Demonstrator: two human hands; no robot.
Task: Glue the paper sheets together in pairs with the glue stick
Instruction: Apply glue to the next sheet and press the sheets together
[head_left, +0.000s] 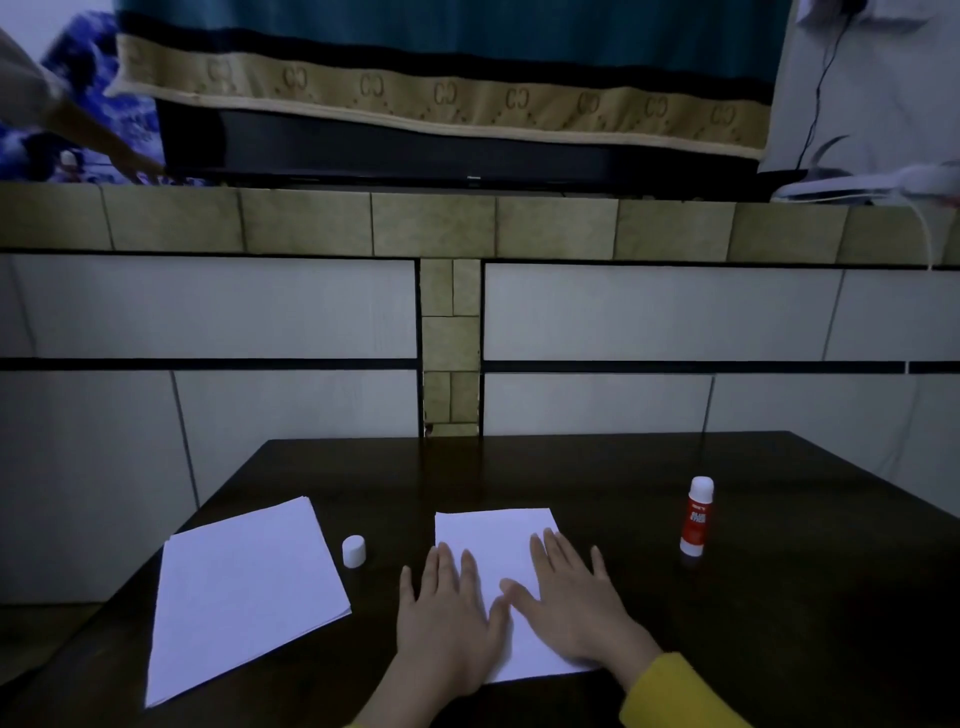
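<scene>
At far left I see the stack of paper sheets (244, 597), lying askew on the dark table (779, 597), with the white cap (354, 551) of the glue stick standing just beside its right edge. Near centre, my left hand (447, 618) and right hand (576, 597) lie flat on the centre sheet (493, 535), fingers straight and spread, gripping nothing, thumbs nearly touching. I judge this to be the pressing step, smoothing a glued pair; whether one sheet or two lie there I cannot tell. At right, well apart from the hands, the glue stick (696, 517) stands upright and uncapped. The next move likely calls for setting this paper aside and drawing fresh sheets from the stack.
</scene>
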